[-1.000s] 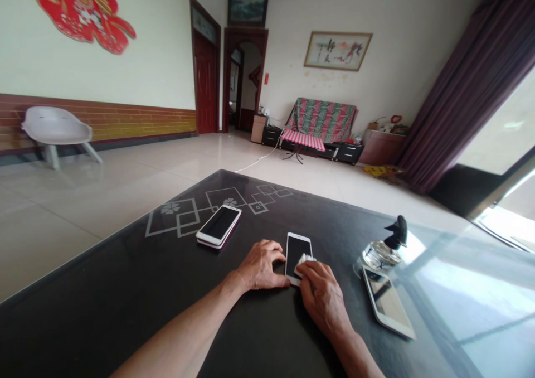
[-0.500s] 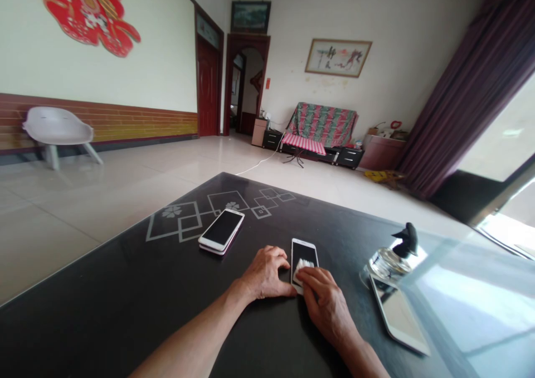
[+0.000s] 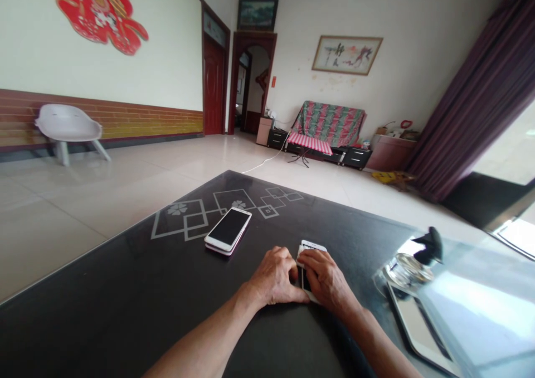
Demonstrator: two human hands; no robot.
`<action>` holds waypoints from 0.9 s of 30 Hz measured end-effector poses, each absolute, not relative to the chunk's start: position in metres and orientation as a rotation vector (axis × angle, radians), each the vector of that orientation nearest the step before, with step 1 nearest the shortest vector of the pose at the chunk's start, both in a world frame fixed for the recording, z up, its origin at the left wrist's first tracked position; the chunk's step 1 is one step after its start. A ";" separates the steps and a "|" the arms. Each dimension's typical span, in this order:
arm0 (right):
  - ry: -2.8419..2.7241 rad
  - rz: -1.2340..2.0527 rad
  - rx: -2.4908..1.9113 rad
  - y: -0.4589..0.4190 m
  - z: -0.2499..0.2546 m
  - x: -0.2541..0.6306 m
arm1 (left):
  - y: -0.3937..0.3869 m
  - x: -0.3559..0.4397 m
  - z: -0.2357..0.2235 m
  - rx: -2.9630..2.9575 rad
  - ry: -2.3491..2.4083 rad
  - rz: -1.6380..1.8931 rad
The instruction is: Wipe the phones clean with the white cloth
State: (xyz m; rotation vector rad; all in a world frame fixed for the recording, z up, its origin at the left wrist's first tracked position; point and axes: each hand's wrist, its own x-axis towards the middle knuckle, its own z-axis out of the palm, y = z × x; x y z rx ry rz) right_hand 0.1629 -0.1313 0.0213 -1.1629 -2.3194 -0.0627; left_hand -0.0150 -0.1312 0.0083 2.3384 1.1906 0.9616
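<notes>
On the bench, a stack of phones lies between the left edge and far corner. My left hand, thumb and fingers parted, touches the white phone set in from the far edge. My right hand presses a mostly hidden white wad onto it. Rightward stand my spray bottle and, beside it, a white-edged device.

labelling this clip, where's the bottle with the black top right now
In the head view, the bottle sits on the right side of the table, just beyond the rightmost white-framed device.
</notes>
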 end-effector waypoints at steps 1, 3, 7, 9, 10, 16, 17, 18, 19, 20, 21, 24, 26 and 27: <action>-2.320 -0.071 -1.162 -0.125 0.021 0.163 | -0.131 -0.015 0.009 2.344 1.192 0.954; -2.322 -0.088 -1.169 -0.112 0.019 0.164 | -0.130 -0.015 0.009 2.356 1.193 0.943; -2.319 -0.117 -1.193 -0.091 0.017 0.166 | -0.129 -0.015 0.007 2.373 1.209 0.929; -2.307 -0.122 -1.204 -0.081 0.016 0.166 | -0.129 -0.015 0.006 2.383 1.213 0.920; -2.297 -0.125 -1.213 -0.077 0.015 0.166 | -0.129 -0.015 0.006 2.388 1.210 0.916; -2.268 -0.149 -1.263 -0.068 0.013 0.166 | -0.129 -0.016 0.007 2.386 1.192 0.884; -2.275 -0.154 -1.258 -0.071 0.014 0.165 | -0.129 -0.016 0.007 2.385 1.192 0.882; -2.286 -0.157 -1.250 -0.076 0.014 0.165 | -0.129 -0.016 0.007 2.383 1.193 0.883; -2.298 -0.160 -1.243 -0.081 0.014 0.164 | -0.129 -0.016 0.007 2.382 1.196 0.887; -2.308 -0.163 -1.237 -0.087 0.014 0.163 | -0.128 -0.016 0.008 2.377 1.202 0.891; -2.316 -0.165 -1.233 -0.094 0.014 0.162 | -0.128 -0.016 0.008 2.370 1.209 0.896; -2.326 -0.152 -1.217 -0.115 0.014 0.160 | -0.129 -0.015 0.007 2.321 1.243 0.915; -2.334 -0.118 -1.200 -0.129 0.016 0.159 | -0.129 -0.014 0.006 2.284 1.258 0.936; -2.341 -0.097 -1.192 -0.135 0.018 0.159 | -0.129 -0.014 0.006 2.274 1.258 0.951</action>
